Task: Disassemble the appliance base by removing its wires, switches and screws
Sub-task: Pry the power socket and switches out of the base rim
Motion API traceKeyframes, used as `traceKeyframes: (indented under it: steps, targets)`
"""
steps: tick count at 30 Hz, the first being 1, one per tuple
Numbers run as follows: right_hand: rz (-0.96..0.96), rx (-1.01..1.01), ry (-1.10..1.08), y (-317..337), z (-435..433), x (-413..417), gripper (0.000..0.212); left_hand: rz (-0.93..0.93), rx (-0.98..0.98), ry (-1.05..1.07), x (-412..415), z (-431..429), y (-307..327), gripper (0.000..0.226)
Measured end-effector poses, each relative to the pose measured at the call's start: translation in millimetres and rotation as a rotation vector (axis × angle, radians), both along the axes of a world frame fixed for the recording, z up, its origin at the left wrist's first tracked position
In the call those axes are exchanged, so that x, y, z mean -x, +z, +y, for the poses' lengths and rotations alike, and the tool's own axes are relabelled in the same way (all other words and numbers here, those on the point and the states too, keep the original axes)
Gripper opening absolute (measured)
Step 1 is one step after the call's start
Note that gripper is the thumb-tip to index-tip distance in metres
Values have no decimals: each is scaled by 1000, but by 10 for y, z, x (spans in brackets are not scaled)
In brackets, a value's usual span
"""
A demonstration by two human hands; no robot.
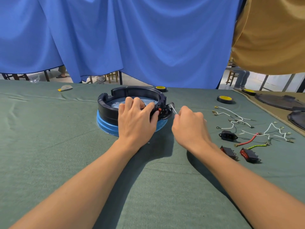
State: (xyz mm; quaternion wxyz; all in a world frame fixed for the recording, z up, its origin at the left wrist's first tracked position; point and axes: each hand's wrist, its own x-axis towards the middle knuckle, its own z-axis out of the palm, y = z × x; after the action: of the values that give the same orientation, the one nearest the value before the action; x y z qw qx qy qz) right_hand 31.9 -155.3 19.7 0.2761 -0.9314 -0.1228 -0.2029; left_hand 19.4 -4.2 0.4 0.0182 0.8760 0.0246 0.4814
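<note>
Gripping the appliance base [105, 107] by its wall with the left hand [137, 120], the person pinches a thin pale strand [173, 110] in the curled right hand [189, 125], while freed wires [237, 119] and two switches [249, 154] lying right of that hand suggest most is done, with a red switch [159, 110] between the hands seemingly left.

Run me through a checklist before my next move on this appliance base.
1. Base steadied: left hand grips the rim of the appliance base. Ok.
2. Hold on the work: right hand pinches a thin pale strand that leads to the base's side. Ok. Whether it is a wire or a tool: cannot tell.
3. Switches all out: a red switch sits in the base wall by the left thumb. Not ok.
4. Removed parts set aside: loose switches, socket and wires lie on the cloth to the right. Ok.
5. Screws remaining: cannot tell, the hand covers the inside.
</note>
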Motion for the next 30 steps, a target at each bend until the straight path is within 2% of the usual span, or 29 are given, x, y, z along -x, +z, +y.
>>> traceKeyframes:
  steps: [5, 14, 19, 22, 27, 30]
  targets:
    - [84, -26, -162, 18, -212, -104, 20, -5, -1, -2, -17, -3, -1, 24]
    - [226, -134, -115, 121, -311, -403, 21, 8, 7, 3, 1, -16, -1, 26]
    - [256, 48, -104, 193, -455, -614, 17, 26, -14, 14, 7, -78, 12, 24]
    - [264, 178, -78, 142, -433, -698, 25, 38, -28, 15, 6, -94, 6, 24]
    - [218, 138, -168, 37, -327, -807, 37, 58, -23, 8, 5, -87, 8, 26]
    - [210, 164, -195, 1, -296, -868, 34, 55, -28, 8, 4, -83, 0, 25]
